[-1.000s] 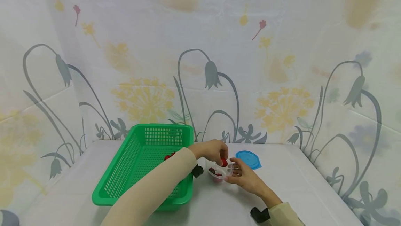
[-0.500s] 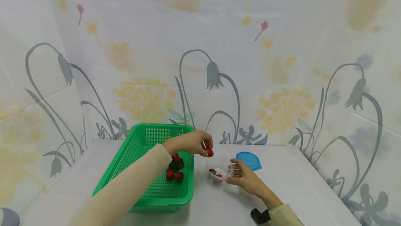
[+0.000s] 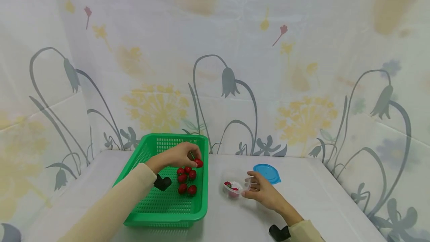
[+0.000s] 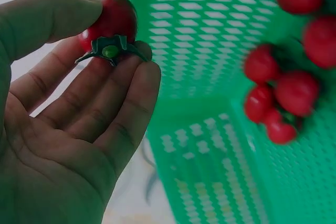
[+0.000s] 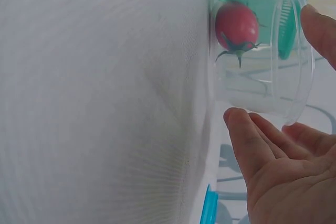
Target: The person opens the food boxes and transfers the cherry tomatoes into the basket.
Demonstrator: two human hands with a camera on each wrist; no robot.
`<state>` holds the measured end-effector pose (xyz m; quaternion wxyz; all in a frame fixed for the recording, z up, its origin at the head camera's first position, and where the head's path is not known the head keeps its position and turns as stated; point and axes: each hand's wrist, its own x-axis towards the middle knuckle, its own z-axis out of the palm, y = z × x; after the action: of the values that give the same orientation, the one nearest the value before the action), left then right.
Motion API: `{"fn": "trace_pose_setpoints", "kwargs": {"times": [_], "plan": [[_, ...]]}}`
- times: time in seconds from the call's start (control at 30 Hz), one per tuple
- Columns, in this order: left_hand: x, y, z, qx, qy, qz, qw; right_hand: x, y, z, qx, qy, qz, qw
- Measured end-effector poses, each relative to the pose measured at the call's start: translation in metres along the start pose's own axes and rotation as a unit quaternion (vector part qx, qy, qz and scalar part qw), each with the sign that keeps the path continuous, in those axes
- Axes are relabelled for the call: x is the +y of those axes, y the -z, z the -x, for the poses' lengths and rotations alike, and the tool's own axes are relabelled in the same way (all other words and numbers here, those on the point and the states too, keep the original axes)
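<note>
In the head view my left hand (image 3: 181, 155) is over the right side of a green basket (image 3: 203, 212), pinching a small red tomato (image 3: 199, 163). Its green leafy stem end (image 4: 110, 51) faces the palm in the left wrist view, with thumb and fingertips on either side. Several more red tomatoes (image 3: 182, 178) lie on the basket floor. My right hand (image 3: 265, 191) holds a clear plastic tub (image 3: 242, 181) by its right side, thumb near the rim and fingers around the wall. Inside that tub sit red tomatoes, one (image 5: 237, 24) showing plainly through the wall.
A blue lid (image 3: 267, 173) lies on the white table behind my right hand. The basket stands left of the tub, with a strip of white tablecloth (image 3: 215, 204) between them. A flower-printed cloth (image 3: 302, 85) hangs behind the table.
My left hand has moved left from above the tub to over the basket, still pinching a tomato. More basket tomatoes show as the arm shifts. The right hand stays at the tub.
</note>
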<state>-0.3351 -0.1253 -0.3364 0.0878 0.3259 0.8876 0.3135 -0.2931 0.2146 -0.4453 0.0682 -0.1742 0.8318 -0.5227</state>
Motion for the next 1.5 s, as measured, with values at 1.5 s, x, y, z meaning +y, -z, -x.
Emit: {"fn": "trace_pose_setpoints", "kwargs": {"times": [1.5], "plan": [[-0.039,-0.008,0.027,-0.039,0.032,-0.031,0.9982,-0.004,-0.001,0.001,0.007,-0.011,0.014,1.0]]}}
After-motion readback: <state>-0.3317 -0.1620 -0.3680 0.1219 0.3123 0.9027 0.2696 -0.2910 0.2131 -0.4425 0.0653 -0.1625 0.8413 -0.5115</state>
